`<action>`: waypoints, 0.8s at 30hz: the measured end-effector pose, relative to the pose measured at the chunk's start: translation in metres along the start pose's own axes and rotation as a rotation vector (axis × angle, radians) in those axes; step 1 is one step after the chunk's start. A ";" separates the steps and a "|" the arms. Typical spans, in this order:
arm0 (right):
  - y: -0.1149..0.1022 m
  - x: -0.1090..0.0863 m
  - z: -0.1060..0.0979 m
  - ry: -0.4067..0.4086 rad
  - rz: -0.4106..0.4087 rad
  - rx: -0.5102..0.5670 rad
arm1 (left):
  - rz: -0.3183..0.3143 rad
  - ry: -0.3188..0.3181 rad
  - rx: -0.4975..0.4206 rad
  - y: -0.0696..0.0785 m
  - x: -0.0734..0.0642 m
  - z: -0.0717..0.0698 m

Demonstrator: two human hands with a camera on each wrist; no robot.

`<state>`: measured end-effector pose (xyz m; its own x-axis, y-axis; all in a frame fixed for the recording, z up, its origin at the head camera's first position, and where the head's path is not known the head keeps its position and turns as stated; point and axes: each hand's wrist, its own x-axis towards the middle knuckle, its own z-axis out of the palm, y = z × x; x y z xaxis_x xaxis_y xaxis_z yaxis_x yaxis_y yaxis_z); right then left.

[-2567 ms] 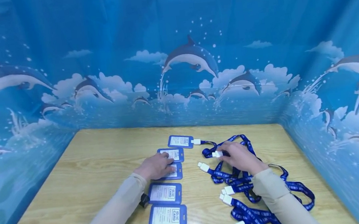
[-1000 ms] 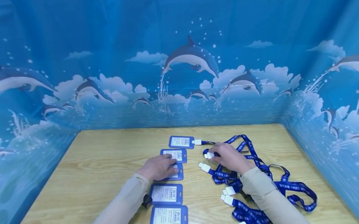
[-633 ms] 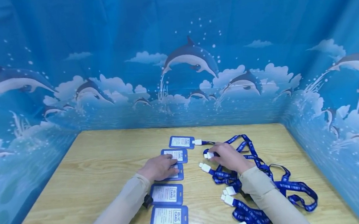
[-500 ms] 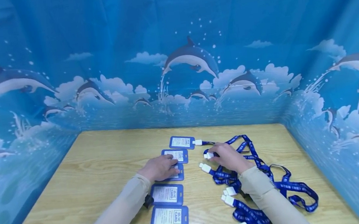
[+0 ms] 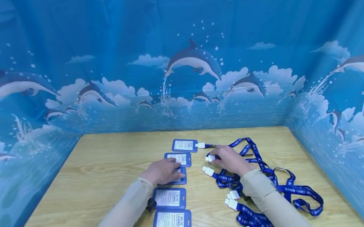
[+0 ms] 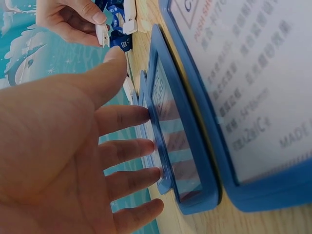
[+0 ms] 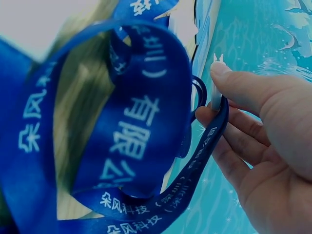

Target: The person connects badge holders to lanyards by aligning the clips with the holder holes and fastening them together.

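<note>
On the tabletop (image 5: 107, 162), a white clip (image 5: 210, 158) is pinched beside a row of badges (image 5: 167, 198).
Held at the strap (image 7: 208, 141) end by the right hand (image 5: 229, 159), grip narrow, likely to leave its prongs (image 7: 218, 58) free; badges partly covered by the left hand (image 5: 162, 171), fingers straight, seemingly for steadying.

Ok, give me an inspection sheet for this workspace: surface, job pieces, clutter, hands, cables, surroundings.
Surface: light wood-grain table, glare at the near side.
Job's things: six rectangular blue-framed badge holders in a column, farthest joined to a white plastic clip; navy printed fabric lanyards to their right.
Clutter: small black object by the left wrist, identity unclear.
Hands: left hand extended over the second- and third-farthest holders, contact unclear; right hand pinches another white clip.
Cables: nothing seen.
Surroundings: blue dolphin-print sheet behind and at both sides.
</note>
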<state>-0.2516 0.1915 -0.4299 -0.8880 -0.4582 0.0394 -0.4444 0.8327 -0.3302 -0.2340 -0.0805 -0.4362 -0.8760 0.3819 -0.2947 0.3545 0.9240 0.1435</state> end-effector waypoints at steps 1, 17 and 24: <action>0.000 0.001 0.000 -0.004 0.003 0.002 | 0.002 -0.002 0.001 0.000 0.000 0.000; -0.004 0.006 0.005 0.006 0.023 -0.021 | 0.003 -0.009 0.002 -0.001 0.000 0.001; -0.007 0.009 0.004 -0.017 0.032 -0.031 | 0.017 -0.008 0.013 -0.001 0.000 0.001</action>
<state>-0.2558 0.1799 -0.4312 -0.8999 -0.4359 0.0127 -0.4190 0.8563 -0.3020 -0.2341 -0.0813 -0.4376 -0.8670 0.3976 -0.3002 0.3737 0.9175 0.1360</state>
